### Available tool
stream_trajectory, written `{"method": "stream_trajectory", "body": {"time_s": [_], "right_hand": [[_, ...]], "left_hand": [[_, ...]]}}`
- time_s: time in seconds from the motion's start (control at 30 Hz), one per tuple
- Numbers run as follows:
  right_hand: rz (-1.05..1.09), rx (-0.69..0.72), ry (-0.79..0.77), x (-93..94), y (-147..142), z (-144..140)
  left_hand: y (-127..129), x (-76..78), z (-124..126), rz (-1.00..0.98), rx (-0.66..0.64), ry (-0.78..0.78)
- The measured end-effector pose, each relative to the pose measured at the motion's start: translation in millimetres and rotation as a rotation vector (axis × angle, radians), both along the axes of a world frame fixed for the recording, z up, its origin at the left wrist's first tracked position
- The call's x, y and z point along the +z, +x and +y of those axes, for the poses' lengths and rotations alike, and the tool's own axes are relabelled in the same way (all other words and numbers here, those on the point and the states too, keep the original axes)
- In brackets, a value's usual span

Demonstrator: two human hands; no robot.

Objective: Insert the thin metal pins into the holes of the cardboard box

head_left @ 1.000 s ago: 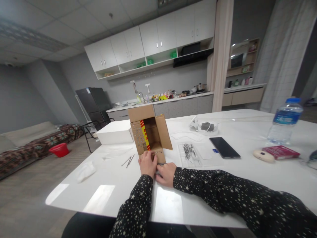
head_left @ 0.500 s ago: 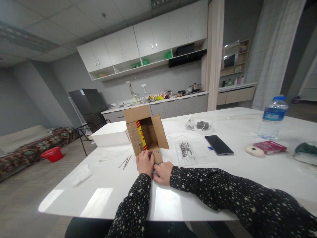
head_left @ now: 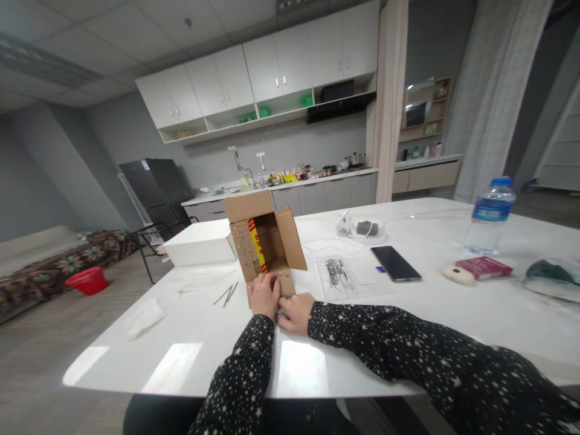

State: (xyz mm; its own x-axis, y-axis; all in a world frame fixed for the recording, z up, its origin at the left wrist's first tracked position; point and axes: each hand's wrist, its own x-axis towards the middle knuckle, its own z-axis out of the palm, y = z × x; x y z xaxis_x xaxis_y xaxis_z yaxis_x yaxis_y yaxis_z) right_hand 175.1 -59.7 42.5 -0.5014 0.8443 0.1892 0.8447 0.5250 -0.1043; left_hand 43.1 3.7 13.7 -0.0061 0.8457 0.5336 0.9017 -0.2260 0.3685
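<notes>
On the white desk [head_left: 190, 356] stands a brown cardboard box [head_left: 265, 241], flaps open, red-yellow strip inside. Left hand [head_left: 264, 295] and right hand [head_left: 296, 312] rest curled at its front flap; grip cannot be told.
</notes>
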Motion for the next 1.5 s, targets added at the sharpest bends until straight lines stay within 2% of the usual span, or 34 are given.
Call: {"method": "stream_trajectory", "body": {"time_s": [0.33, 0.57, 0.87, 1.1, 1.5], "right_hand": [[-0.005, -0.013, 0.002, -3.9, -0.6, 1.7], [0.007, -0.010, 0.009, -5.6, 0.0, 2.4], [-0.002, -0.009, 0.003, -5.4, -1.3, 3.4], [-0.012, -0.016, -0.004, -3.1, -1.2, 2.2], [0.004, -0.017, 0.007, -6.9, -1.0, 3.9]], "left_hand": [[1.8, 5.2, 1.3, 0.046, -0.001, -0.007], [1.2, 3.4, 2.6, 0.104, -0.004, 0.035], [-3.0, -0.4, 1.6, -0.018, -0.066, 0.135], [-5.3, -2.7, 4.1, -0.045, -0.110, 0.088], [-2.7, 2.8, 1.4, -0.099, -0.117, 0.106]]}}
